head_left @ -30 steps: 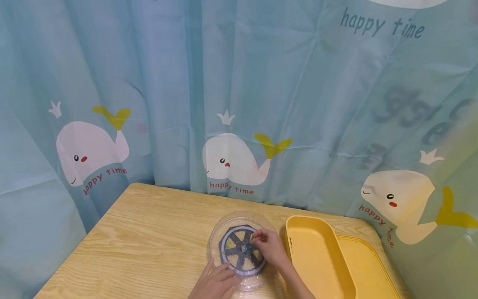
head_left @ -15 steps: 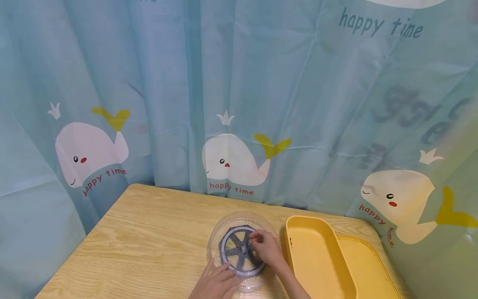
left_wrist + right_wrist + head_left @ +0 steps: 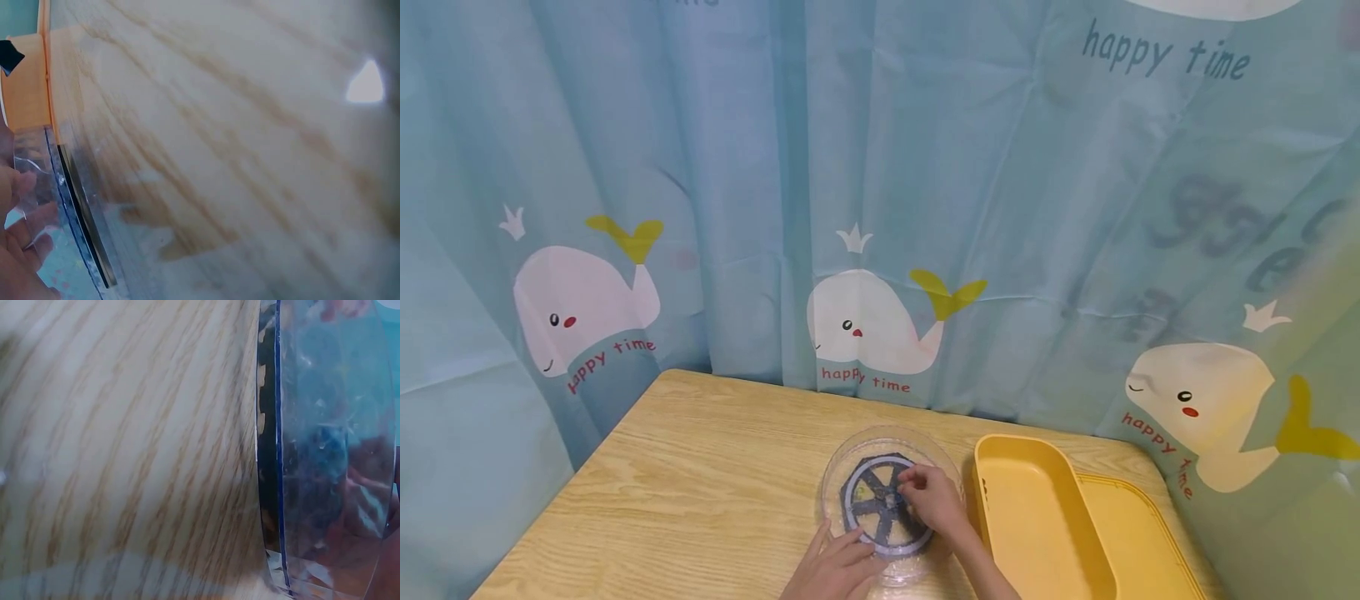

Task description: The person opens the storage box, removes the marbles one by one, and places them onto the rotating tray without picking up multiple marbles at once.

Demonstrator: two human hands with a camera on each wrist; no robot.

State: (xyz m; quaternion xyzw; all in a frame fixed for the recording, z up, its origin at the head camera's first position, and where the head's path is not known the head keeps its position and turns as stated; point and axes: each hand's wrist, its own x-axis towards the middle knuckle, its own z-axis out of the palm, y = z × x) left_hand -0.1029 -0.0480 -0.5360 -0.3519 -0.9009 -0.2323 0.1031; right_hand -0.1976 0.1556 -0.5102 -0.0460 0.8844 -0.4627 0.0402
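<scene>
A round clear plastic container (image 3: 842,446) stands on the wooden table, holding a dark six-spoked wheel (image 3: 868,506) with a pale ring around it. My left hand (image 3: 835,567) lies at the container's near-left rim, its fingers fairly straight over the edge. Over the right part of the wheel, near its hub, my right hand (image 3: 934,500) brings thumb and forefinger together; I cannot tell whether something small is between them. In the left wrist view, fingers (image 3: 37,219) show at the clear wall. The right wrist view shows the container's side wall (image 3: 312,394), with the right hand blurred behind it.
A deep yellow tray (image 3: 1037,492) stands just right of the container, close to my right forearm. Beside it lies a flat yellow lid (image 3: 1138,533). The wooden table (image 3: 700,483) extends to the left. A blue whale-print curtain (image 3: 737,167) hangs along the table's far edge.
My right fingers have shifted slightly left and down over the wheel, toward its hub. The left hand and the container stay nearly where they were.
</scene>
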